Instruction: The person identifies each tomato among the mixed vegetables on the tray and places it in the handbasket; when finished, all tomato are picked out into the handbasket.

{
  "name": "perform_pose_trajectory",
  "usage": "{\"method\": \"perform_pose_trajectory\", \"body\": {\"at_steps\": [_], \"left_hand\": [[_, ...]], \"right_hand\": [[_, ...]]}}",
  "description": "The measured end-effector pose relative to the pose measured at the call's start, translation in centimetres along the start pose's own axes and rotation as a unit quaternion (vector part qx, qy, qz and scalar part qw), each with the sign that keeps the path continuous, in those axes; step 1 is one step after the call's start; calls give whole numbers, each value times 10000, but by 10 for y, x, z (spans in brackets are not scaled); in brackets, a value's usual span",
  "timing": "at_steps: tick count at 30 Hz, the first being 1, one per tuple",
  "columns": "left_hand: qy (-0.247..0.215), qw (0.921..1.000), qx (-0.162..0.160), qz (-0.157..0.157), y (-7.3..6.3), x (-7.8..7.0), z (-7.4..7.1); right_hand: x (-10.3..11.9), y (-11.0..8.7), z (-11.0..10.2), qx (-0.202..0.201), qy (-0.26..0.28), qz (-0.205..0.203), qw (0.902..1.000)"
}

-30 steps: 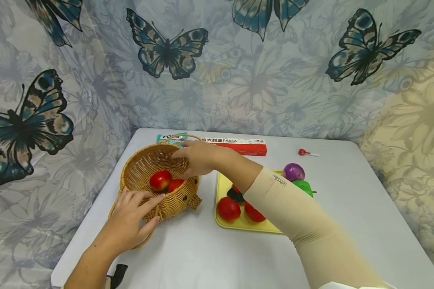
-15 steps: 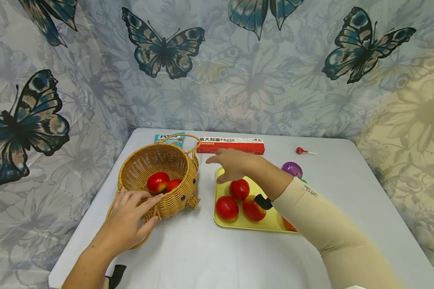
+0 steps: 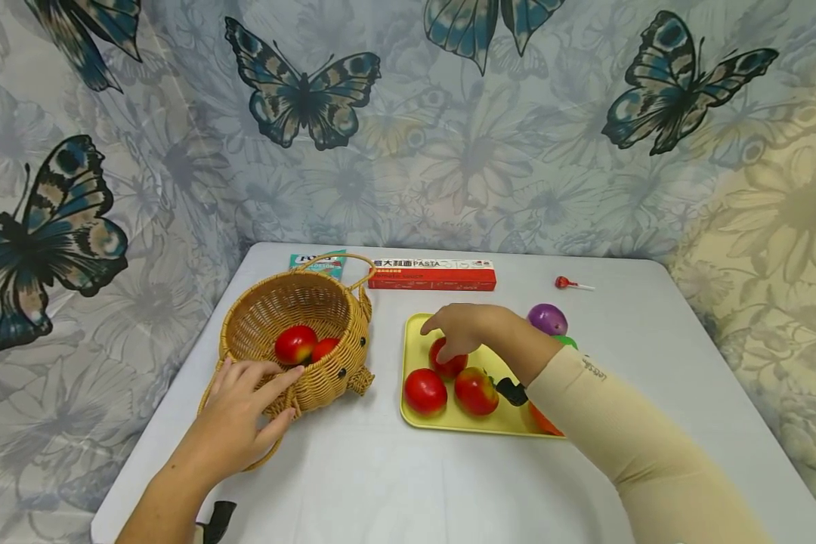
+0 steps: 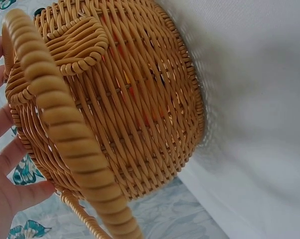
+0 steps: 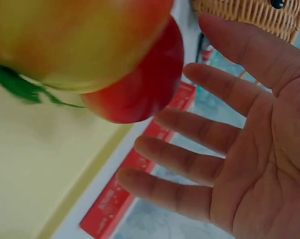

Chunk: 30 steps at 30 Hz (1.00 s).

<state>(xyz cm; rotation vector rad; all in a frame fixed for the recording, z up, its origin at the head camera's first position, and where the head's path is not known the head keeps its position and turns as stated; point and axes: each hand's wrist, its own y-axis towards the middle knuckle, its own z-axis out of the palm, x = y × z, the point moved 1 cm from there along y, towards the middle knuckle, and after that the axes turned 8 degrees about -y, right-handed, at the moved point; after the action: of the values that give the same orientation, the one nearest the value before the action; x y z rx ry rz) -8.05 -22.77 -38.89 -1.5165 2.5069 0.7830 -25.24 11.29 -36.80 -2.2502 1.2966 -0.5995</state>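
Observation:
A wicker basket (image 3: 326, 385) with an animal face stands on the left of the table, holding red-and-yellow round fruits (image 3: 295, 345). My left hand (image 3: 248, 412) rests on its near rim, fingers spread; in the left wrist view the fingertips touch the rim beside the handle (image 4: 70, 129). My right hand (image 3: 472, 332) is over the yellow tray (image 3: 415, 332), its fingers around the top of a red round fruit (image 3: 449, 361). In the right wrist view its fingers (image 5: 190, 129) are extended beside this fruit. Another red fruit (image 3: 425, 391) and a red-and-yellow one with green leaves (image 3: 476, 393) lie nearer.
A red pasta box (image 3: 431, 276) and a teal packet (image 3: 319, 264) lie at the back of the table. At the tray's right are a purple round item (image 3: 548, 319), a green piece (image 3: 566, 342) and an orange item (image 3: 544, 421). A red lollipop (image 3: 564, 282) lies at back right.
My right hand has left the basket, moving right and then down onto the red fruit at the tray's back left. The left hand has stayed on the basket's rim.

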Motion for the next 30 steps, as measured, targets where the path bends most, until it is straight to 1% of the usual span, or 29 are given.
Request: {"method": "perform_pose_trajectory", "body": {"at_steps": [2, 6, 15, 19, 25, 30], "left_hand": [[-17, 10000, -2, -2, 0, 0, 0], [-35, 10000, -8, -6, -1, 0, 0], [-32, 10000, -71, 41, -2, 1, 1], [-38, 9999, -84, 42, -2, 1, 1], [-53, 9999, -85, 42, -2, 1, 1], [-52, 9999, -93, 48, -1, 1, 1]], "right_hand": [[-1, 0, 3, 49, 84, 39, 9999], [-3, 1, 7, 63, 28, -53, 10000], [-9, 1, 10, -109, -154, -333, 9993], [-13, 0, 9, -200, -215, -407, 9987], [-19, -2, 5, -199, -159, -312, 9992], [-21, -7, -3, -280, -186, -304, 9990]]}}
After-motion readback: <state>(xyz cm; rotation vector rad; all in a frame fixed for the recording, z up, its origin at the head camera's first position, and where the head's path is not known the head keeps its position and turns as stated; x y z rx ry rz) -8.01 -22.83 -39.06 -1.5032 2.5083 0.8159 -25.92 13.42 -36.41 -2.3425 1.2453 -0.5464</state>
